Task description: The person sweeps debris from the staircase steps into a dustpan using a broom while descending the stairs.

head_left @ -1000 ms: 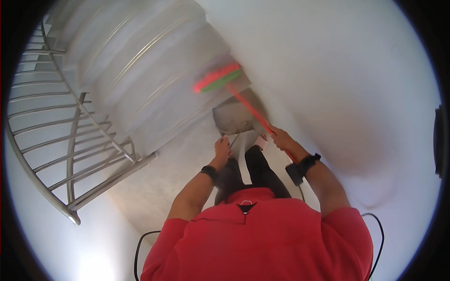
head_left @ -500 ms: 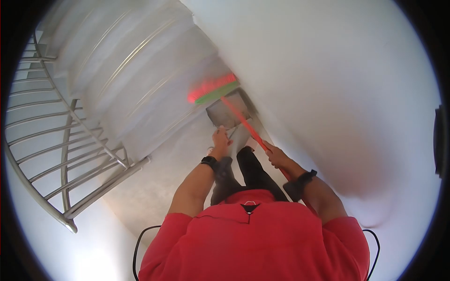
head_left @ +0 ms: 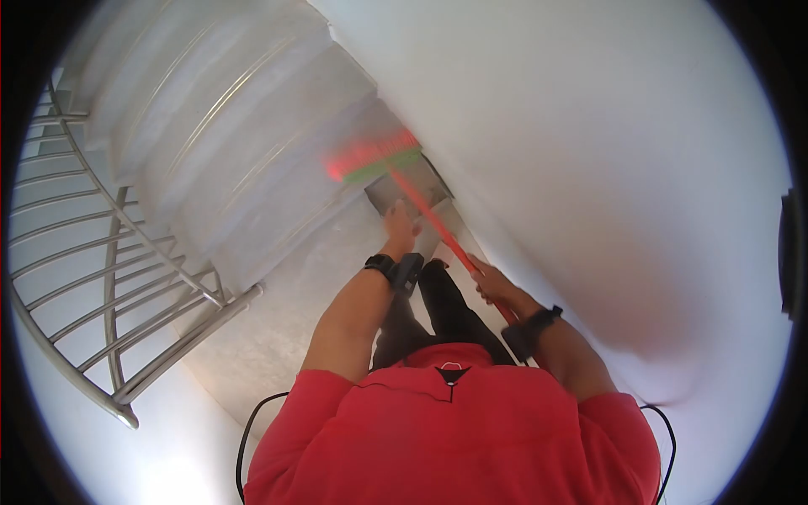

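Observation:
A broom [head_left: 374, 160] with pink-red bristles and a green base is blurred by motion against the stairs. Its red handle [head_left: 436, 225] slants down to my right hand [head_left: 492, 282], whose fingers are wrapped round it. My left hand [head_left: 401, 225] is closed at the near side of a grey dustpan [head_left: 408, 192]; a thin handle showed at its fingers earlier, though now the grip is mostly hidden. The broom head is just above the dustpan's far edge.
Pale stairs [head_left: 227, 109] with gold-coloured strips rise at the upper left. A curved metal railing [head_left: 109, 252] stands along the left side. A white wall [head_left: 589, 168] fills the right. Pale floor [head_left: 252, 345] lies below the stairs.
The view has shifted, with the stairs and railing now lower and further left. The broom head has moved left and slightly down, close over the dustpan. Both hands keep their holds.

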Tool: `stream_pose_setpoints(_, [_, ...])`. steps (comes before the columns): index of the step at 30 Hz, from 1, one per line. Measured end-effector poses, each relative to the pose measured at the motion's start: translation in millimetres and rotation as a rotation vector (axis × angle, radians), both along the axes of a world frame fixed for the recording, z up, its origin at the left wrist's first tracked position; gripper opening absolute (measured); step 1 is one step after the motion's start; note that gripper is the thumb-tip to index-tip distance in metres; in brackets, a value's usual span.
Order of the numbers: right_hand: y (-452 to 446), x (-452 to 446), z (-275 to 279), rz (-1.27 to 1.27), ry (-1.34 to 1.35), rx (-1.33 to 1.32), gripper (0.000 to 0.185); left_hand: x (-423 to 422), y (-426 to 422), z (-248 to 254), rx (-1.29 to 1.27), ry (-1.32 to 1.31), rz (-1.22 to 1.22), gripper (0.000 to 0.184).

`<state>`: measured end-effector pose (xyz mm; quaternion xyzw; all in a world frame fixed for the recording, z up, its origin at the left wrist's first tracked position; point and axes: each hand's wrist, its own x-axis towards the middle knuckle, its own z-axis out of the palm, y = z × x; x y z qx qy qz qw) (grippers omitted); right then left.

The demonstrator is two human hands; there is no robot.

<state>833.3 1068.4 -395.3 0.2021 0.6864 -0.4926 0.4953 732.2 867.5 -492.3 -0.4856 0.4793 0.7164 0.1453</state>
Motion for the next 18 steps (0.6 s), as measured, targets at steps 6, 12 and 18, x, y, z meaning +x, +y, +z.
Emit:
stream_pose_setpoints(6, [31.9, 57.8, 22.9, 0.202, 0.271, 0.119, 0.046, -7.5, -2.9, -0.7, 0.053, 0.009, 0.026, 0.026])
stream_pose_setpoints(12, [11.4, 22.5, -40.0, 0.23, 1.03, 0.104, 0.046, -3.8, -2.6, -1.5, 0.031, 0.005, 0.025, 0.027])
stream_pose_setpoints(18, [-1.2, -28.5, -9.3, 0.032, 0.046, 0.043, 0.043, -3.7, -2.7, -3.9, 0.011, -0.012, 0.006, 0.028])
